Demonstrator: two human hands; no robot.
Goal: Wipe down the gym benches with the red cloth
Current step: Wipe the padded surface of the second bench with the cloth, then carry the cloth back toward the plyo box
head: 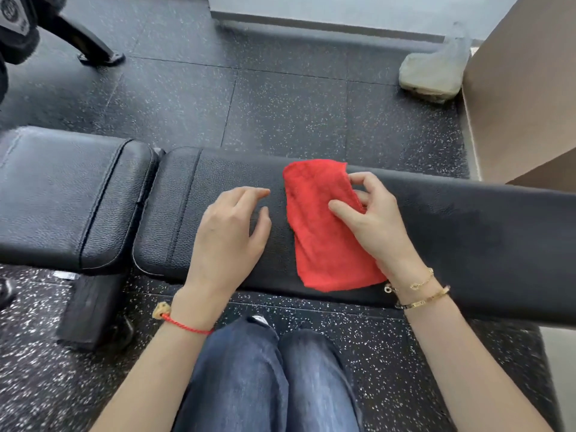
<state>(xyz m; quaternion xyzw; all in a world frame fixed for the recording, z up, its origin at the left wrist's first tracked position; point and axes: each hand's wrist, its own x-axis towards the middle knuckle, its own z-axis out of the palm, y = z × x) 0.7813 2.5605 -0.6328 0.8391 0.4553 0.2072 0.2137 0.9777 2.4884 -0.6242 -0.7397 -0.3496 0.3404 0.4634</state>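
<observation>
Your right hand point(374, 219) pinches the red cloth point(324, 232) by its edge on the black bench pad point(467, 219); your left hand point(230, 232) rests open, fingers spread, beside it.

You can't read any words or numbers here. The round badge point(14, 12) on the black machine, far up and left of the bench point(218, 182), has some marks, but they are too blurry to read.

bench point(467, 219) R end cut by frame | red cloth point(324, 238) R edge under right hand point(374, 219)
</observation>
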